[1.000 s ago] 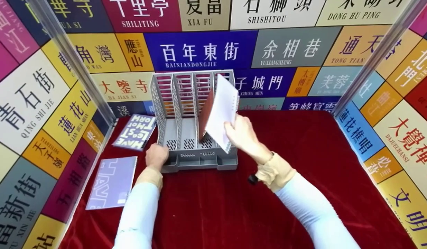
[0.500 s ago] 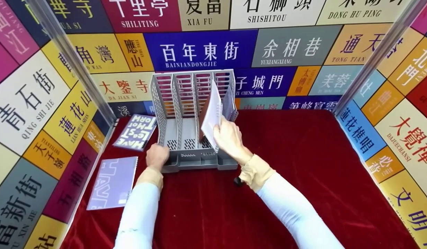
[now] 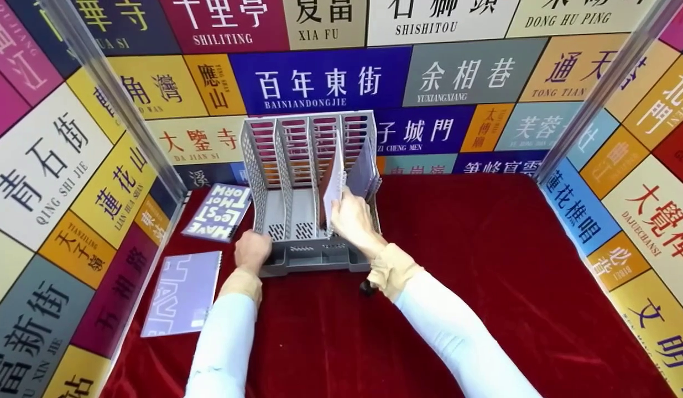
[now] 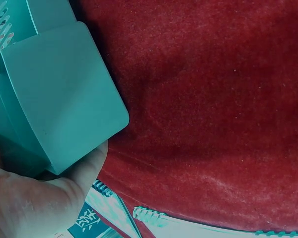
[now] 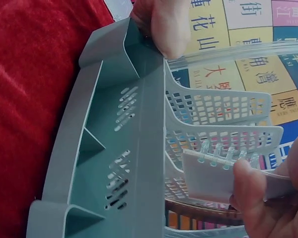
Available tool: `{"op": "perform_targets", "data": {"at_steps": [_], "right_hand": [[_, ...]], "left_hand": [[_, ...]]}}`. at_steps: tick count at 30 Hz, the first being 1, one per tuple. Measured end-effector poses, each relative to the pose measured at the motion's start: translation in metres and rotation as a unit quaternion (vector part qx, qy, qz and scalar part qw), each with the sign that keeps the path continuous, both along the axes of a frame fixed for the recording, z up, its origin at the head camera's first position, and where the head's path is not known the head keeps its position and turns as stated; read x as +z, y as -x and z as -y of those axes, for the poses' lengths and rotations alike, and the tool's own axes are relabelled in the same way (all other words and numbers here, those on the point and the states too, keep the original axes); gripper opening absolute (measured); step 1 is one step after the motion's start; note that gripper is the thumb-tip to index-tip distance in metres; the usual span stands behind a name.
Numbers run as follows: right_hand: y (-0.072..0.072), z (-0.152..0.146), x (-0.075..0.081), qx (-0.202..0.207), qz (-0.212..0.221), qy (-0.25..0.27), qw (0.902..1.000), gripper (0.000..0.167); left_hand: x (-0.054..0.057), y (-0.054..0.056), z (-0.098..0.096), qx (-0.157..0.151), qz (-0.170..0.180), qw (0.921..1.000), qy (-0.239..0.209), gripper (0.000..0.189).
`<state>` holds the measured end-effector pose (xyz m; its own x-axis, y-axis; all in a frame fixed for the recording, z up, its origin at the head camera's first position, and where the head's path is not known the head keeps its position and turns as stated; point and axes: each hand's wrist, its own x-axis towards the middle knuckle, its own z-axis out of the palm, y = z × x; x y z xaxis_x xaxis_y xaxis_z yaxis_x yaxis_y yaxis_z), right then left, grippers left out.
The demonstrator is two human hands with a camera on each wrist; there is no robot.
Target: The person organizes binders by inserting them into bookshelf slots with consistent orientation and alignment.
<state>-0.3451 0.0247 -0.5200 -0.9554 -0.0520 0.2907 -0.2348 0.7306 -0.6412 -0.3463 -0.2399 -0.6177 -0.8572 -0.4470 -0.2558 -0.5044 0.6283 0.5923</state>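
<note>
A grey file rack [image 3: 319,255] with upright dividers stands at the back of the table. My left hand [image 3: 253,249] grips its front left corner; the left wrist view shows the thumb and fingers around that corner [image 4: 64,99]. My right hand [image 3: 355,221] pinches a white spiral notebook [image 3: 334,179] by its coil-bound edge, thumb against the cover in the right wrist view [image 5: 208,173]. The notebook is upright in the slot second from the right, beside a brown notebook [image 3: 325,190]. A purple-grey notebook [image 3: 363,171] leans in the rightmost slot.
Two purple notebooks lie left of the rack: one with white lettering [image 3: 218,213] farther back, a larger one [image 3: 181,293] nearer. Red cloth [image 3: 485,265] covers the table. Sign-printed panels [image 3: 324,80] enclose the back and sides.
My right hand has moved left and slightly lower with the white notebook, from in front of the rightmost slot into the slot holding the brown one. My left hand has stayed on the rack corner.
</note>
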Motion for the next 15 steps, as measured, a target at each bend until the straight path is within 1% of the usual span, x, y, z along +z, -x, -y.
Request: {"op": "perform_targets", "data": {"at_steps": [1,5,6,7,8,9,11,12,13,14,15], "right_hand": [[0.001,0.002,-0.001,-0.004,0.005,0.001,1.0000,0.034],[0.010,0.008,-0.009,-0.017,0.026,0.006,0.9995,0.031],[0.013,0.008,-0.012,-0.020,0.025,0.004,0.9995,0.030],[0.025,0.008,-0.027,-0.021,0.020,0.006,0.9996,0.030],[0.033,0.008,-0.037,-0.026,0.012,0.001,0.9996,0.028],[0.038,0.009,-0.042,-0.030,0.011,-0.002,0.9995,0.027],[0.053,0.010,-0.060,-0.043,-0.007,-0.018,0.9989,0.023],[0.054,0.010,-0.060,-0.046,-0.009,-0.024,0.9986,0.023],[0.057,0.012,-0.063,-0.047,-0.002,-0.021,0.9987,0.023],[0.050,0.014,-0.052,-0.050,0.009,-0.020,0.9985,0.022],[0.046,0.015,-0.046,-0.049,0.024,-0.013,0.9984,0.023]], "left_hand": [[-0.007,0.003,0.003,-0.002,-0.001,1.0000,-0.009,0.049],[-0.004,-0.001,0.001,-0.004,-0.004,1.0000,-0.007,0.050],[-0.003,-0.002,0.001,-0.004,-0.007,0.9999,-0.006,0.051],[-0.001,-0.003,0.000,-0.004,-0.011,0.9999,-0.005,0.050],[0.013,-0.010,-0.007,-0.001,-0.004,1.0000,-0.002,0.051],[0.014,-0.011,-0.008,-0.002,-0.007,1.0000,0.000,0.051],[0.015,-0.012,-0.008,-0.001,-0.009,1.0000,0.002,0.051],[0.016,-0.013,-0.009,-0.001,-0.007,1.0000,0.003,0.050],[0.016,-0.013,-0.009,-0.001,-0.006,1.0000,0.004,0.051],[0.017,-0.013,-0.009,-0.001,-0.005,1.0000,0.005,0.051],[0.017,-0.014,-0.009,-0.001,-0.004,1.0000,0.005,0.051]]}}
